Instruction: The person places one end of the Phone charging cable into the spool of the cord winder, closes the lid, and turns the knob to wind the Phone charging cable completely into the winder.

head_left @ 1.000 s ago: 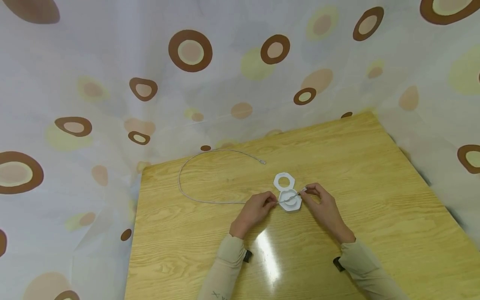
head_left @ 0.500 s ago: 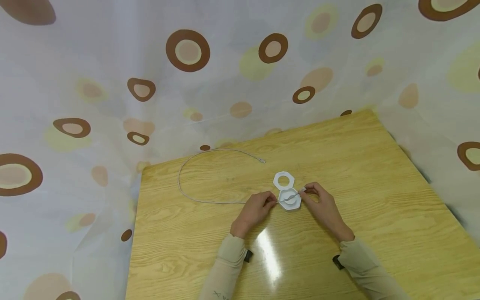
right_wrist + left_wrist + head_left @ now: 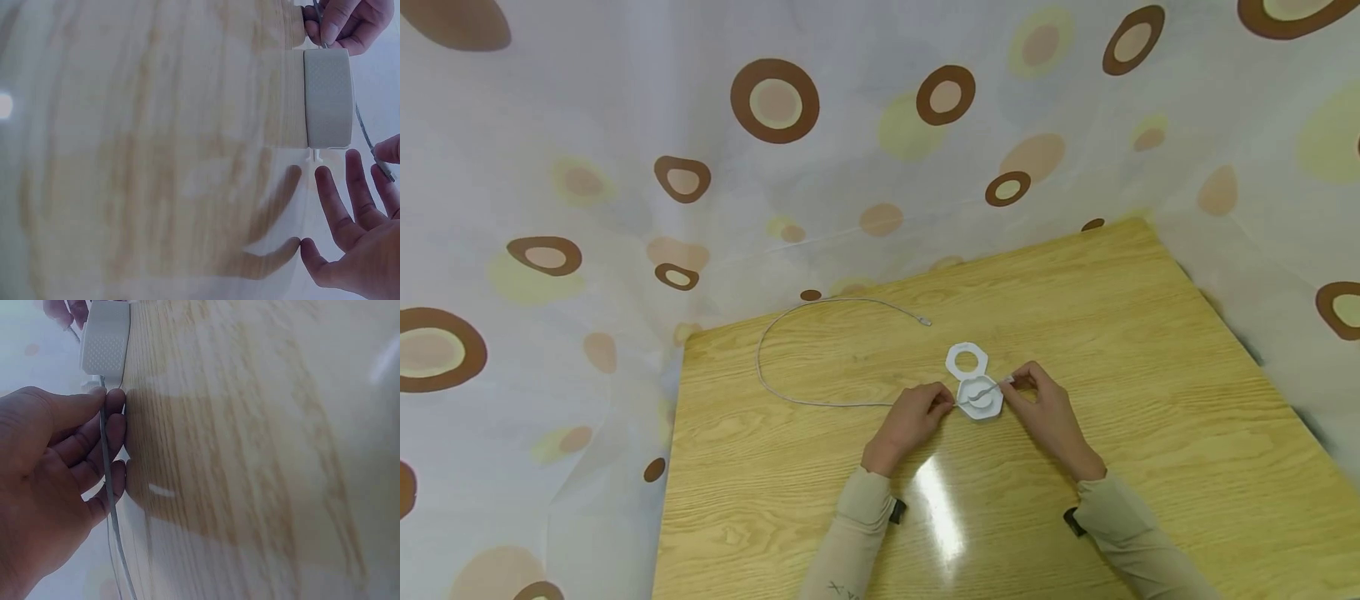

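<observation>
A white hexagonal cable case (image 3: 991,411) lies on the table, its ring-shaped lid (image 3: 953,362) flipped back on the far side. At the case's left edge, my left hand (image 3: 913,417) pinches a thin grey cable (image 3: 831,405) between thumb and fingertips. The cable crosses over the base, its short span slightly bent. On the right, my right hand (image 3: 1051,412) pinches the cable's plug end (image 3: 1008,380) with thumb and index finger. In the right wrist view, this plug (image 3: 384,170) sits above the table while the other fingers spread beside the case (image 3: 328,100).
The rest of the cable loops leftward over the wooden table (image 3: 760,492), its other plug (image 3: 924,321) lying beyond the case. A patterned curtain (image 3: 865,167) hangs behind the table and along its sides.
The cable span over the case goes from nearly straight to more bent. My right hand shifts very slightly up and left in the head view; the left hand stays at the case's edge.
</observation>
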A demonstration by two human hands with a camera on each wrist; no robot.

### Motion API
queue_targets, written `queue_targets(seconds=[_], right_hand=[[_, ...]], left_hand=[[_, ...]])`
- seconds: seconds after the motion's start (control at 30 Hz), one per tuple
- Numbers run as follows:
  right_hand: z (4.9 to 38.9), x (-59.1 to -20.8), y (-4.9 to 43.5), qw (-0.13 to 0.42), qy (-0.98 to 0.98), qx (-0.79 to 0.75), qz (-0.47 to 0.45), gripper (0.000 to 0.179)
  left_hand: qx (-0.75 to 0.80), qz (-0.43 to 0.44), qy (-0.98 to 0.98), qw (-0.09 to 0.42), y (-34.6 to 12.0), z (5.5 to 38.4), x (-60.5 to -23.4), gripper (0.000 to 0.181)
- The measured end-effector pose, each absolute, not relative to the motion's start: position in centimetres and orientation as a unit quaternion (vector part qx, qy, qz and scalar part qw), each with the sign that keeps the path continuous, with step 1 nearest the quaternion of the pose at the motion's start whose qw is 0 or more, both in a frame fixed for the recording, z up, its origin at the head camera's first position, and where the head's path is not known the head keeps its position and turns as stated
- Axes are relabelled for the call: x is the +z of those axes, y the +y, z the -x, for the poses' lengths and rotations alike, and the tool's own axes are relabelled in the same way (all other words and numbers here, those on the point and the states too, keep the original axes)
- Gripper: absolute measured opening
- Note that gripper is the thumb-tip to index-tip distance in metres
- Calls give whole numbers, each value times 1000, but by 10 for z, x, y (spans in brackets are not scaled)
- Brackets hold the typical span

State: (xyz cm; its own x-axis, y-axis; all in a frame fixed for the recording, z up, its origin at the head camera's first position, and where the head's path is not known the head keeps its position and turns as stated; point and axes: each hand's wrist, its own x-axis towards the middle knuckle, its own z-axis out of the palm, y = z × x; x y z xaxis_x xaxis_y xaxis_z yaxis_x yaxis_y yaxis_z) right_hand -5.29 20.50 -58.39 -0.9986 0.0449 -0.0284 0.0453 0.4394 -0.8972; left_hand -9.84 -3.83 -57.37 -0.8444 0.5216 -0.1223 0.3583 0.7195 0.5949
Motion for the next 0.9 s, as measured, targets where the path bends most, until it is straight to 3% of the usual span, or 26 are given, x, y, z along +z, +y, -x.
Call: queue_targets(seconds=[0.47, 0.9], right_hand=[[53, -587, 206, -40, 884, -467, -3, 2], [54, -589, 209, -27, 895, -445, 13, 6]], left_hand=[[283, -240, 918, 137, -37, 98, -575, 15], [280, -248, 920, 119, -36, 96, -576, 13]])
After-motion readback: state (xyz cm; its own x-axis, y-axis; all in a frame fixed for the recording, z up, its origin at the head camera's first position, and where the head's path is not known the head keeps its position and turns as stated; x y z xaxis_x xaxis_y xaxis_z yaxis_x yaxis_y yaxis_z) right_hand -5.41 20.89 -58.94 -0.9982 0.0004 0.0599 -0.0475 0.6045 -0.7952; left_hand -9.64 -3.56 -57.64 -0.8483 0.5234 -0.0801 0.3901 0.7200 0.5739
